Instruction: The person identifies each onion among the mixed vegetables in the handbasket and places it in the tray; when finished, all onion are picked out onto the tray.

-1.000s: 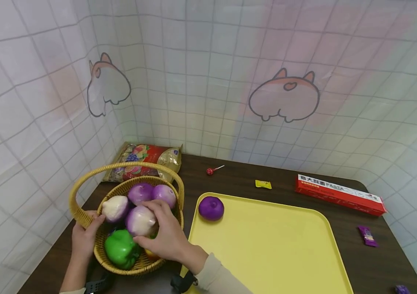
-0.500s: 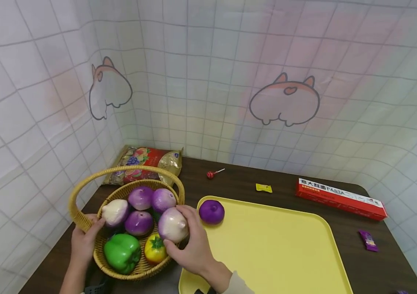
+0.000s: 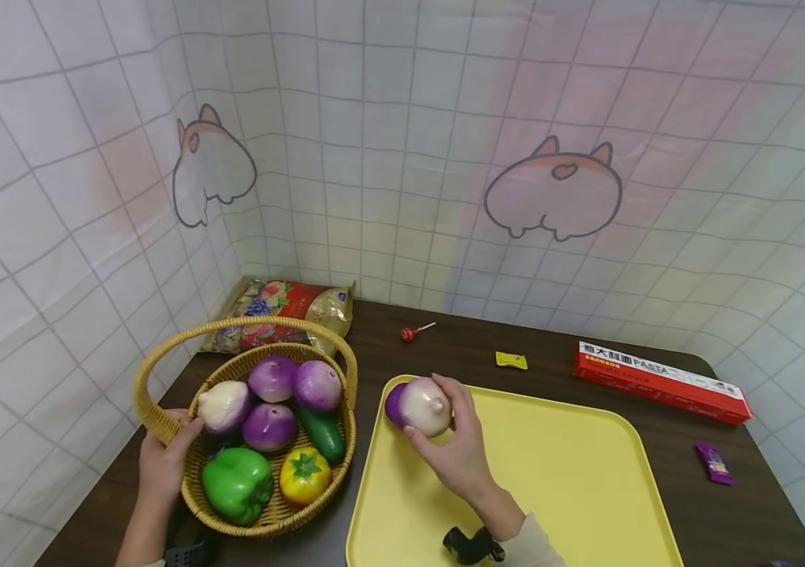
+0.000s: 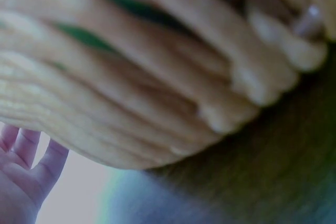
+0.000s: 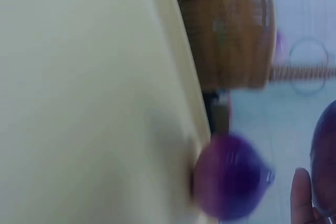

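In the head view, my right hand holds a white-and-purple toy onion between thumb and fingers, over the back left corner of the yellow tray. Behind it, partly hidden, a dark purple onion sits on the tray; the right wrist view shows this purple onion standing apart from the held onion. My left hand grips the rim of the wicker basket by its handle. Inside lie several onions, a green bell pepper, a yellow one-stemmed vegetable and a cucumber.
A red and gold food bag lies behind the basket, against the curtain. Along the back are a lollipop, a yellow candy and a red pasta box. To the tray's right is a purple candy.
My right hand has lifted the white-and-purple onion out of the basket and carried it right, over the tray. The cucumber and yellow vegetable are now uncovered. My left hand stays on the basket.
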